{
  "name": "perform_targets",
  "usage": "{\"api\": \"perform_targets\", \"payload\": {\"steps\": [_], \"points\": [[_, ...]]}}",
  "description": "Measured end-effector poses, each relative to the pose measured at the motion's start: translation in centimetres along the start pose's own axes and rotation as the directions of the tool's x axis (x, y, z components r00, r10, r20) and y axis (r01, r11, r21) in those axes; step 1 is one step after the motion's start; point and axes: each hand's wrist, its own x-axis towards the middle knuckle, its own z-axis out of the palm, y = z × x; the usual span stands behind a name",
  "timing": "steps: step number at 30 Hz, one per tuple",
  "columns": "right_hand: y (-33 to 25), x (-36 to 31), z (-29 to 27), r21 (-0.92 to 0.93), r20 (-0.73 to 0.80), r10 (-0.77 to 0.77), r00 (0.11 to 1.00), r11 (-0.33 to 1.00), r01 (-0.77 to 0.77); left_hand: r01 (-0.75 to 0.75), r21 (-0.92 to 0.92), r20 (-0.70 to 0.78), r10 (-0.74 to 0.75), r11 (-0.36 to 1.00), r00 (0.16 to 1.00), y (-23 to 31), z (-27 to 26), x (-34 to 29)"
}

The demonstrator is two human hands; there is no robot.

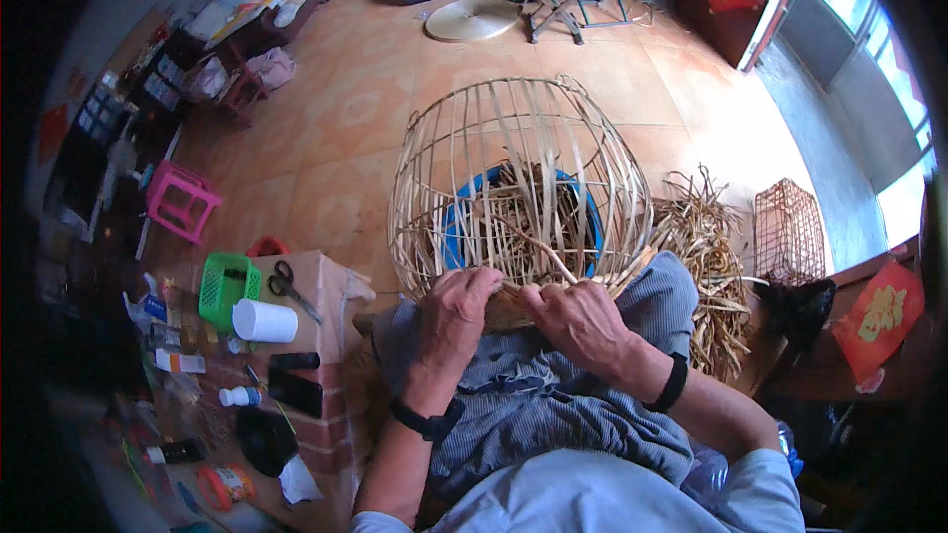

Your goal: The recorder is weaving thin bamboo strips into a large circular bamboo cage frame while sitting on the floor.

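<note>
A large openwork basket of pale strips is set directly in front of a seated person's lap, seen from above. Its near edge is gripped by two bare hands, held close together but not touching: the left hand is curled on the edge left of centre, and the right hand is bent over it just to the right. The undersides of the fingers are hidden, so whether a loose end is also pinched cannot be told.

The basket's ribs are stretched forward, away from the hands, and bowed outward at both sides; its long axis appears to be pointed away from the lap. Neither hand is placed clearly nearer to the edge, but a pale stem is seen just beyond the right knuckles, slanted forward and left, so it is more closely neighboured by that hand.

Through the ribs a blue tub filled with dry strips can be seen. More strips are heaped in a pile right of the knee. On the left, scissors are laid near a white cup.
</note>
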Motion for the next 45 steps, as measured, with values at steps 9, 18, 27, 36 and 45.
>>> {"api": "perform_targets", "payload": {"steps": [9, 18, 27, 36, 45], "points": [[4.1, -5.2, -4.5, 0.167, -0.030, 0.183, 0.983, 0.970, -0.176, 0.162, -0.162, -0.009, -0.165, 0.974, 0.986, -1.2, 1.5, -0.7], [24.9, -23.6, -4.9, -0.139, -0.131, 0.731, 0.670, 0.656, -0.742, 0.235, -0.116, 0.018, -0.234, 0.965, 0.972, -1.3, 1.3, -0.4], [29.0, -36.1, 15.6, 0.708, 0.247, 0.923, 0.295, 0.036, -0.706, 0.311, -0.076, 0.076, -0.305, 0.947, 0.949, -0.7, 0.6, 0.3], [24.7, -31.2, 25.6, 0.456, -0.004, 0.985, 0.175, 0.157, -0.876, 0.283, 0.008, 0.061, -0.283, 0.959, 0.957, 0.4, 0.3, 0.5], [27.4, -30.9, 14.2, 0.626, -0.130, 0.966, 0.221, 0.253, -0.737, 0.425, -0.172, -0.008, -0.432, 0.889, 0.902, -0.3, 2.3, 0.0]]}}
